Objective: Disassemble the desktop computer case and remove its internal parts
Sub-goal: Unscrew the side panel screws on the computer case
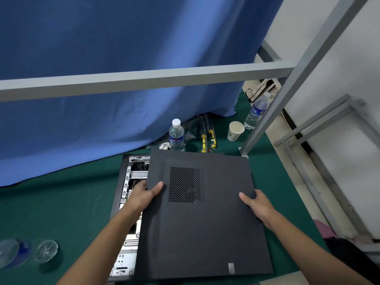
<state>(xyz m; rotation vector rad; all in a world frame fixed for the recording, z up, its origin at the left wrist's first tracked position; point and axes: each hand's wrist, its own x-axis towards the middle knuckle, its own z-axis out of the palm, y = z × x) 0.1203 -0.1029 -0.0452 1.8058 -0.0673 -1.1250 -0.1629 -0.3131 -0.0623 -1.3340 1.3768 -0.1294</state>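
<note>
Both hands gripped the black side panel (205,214): the left hand (144,194) curled round its left edge, the right hand (257,204) round its right edge. Below and left of the left hand lay the opened computer case (127,194) on the green table (61,202).

A: Where does the flat black metal side panel (205,219) sit relative to the open black computer case (129,204)?
B: Over its right portion, exposing internals at the left. The left hand (144,194) grips the panel's left edge; the right hand (257,204) grips its right edge, thumbs on top.
A: Beyond the case?
B: A clear plastic water bottle (176,135).
</note>
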